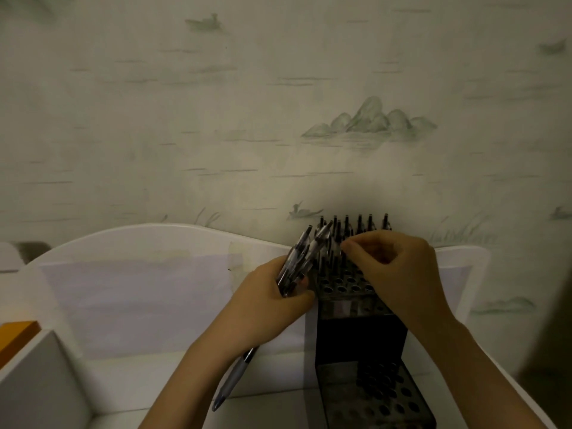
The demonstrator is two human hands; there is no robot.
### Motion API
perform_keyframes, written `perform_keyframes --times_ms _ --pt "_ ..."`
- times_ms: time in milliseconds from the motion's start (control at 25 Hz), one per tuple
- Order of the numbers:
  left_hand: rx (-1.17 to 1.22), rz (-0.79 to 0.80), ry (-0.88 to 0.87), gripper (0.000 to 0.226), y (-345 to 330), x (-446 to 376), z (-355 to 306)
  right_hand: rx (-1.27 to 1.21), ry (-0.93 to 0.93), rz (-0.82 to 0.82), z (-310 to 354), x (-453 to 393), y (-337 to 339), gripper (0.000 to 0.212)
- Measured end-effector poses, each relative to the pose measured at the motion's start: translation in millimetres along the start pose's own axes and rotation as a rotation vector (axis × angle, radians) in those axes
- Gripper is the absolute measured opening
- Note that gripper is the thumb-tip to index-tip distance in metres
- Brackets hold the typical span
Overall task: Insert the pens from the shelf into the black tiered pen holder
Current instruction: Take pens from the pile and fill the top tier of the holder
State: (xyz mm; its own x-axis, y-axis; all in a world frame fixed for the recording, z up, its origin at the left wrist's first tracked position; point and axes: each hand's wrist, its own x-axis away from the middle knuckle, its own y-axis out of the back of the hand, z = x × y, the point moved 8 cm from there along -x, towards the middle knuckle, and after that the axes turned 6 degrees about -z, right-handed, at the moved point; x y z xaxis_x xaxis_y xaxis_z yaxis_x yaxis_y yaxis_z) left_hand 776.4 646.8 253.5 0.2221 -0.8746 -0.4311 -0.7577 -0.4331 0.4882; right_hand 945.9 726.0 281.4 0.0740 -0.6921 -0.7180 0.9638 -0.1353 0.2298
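- Lying on the white shelf nearest, one pen runs diagonally, tip toward the lower left.
- The left hand grips a bundle of pens, ends angled up and right.
- The right hand pinches a pen over the black pen holder.
- Upright pens fill the back row.

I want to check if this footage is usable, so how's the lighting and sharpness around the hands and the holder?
Head view: dim overall, with a soft shadow on the wall above the holder; the holder's black tiers swallow detail, so its holes read faintly; the pens in the left hand are slightly blurred; the right hand is fairly sharp; wide-angle bending curves the shelf edge.
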Motion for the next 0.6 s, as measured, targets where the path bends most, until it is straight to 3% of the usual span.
perform_keyframes --times_ms 160,280,400,600 --pt "0.066 0.051 -0.036 0.006 -14 1 -5 -0.307 -0.183 0.253 6 14 -22 0.008" --pt "0.082 0.056 -0.050 0.006 -20 1 -8 -0.454 -0.316 0.324 0 17 -29 0.014" --pt "0.086 0.074 -0.040 0.009 -25 3 -6 -0.660 -0.446 0.252 -6 13 -20 0.025" --pt "0.086 0.053 0.018 0.016 -23 4 1 -0.668 -0.418 0.015 -7 -13 25 0.018"
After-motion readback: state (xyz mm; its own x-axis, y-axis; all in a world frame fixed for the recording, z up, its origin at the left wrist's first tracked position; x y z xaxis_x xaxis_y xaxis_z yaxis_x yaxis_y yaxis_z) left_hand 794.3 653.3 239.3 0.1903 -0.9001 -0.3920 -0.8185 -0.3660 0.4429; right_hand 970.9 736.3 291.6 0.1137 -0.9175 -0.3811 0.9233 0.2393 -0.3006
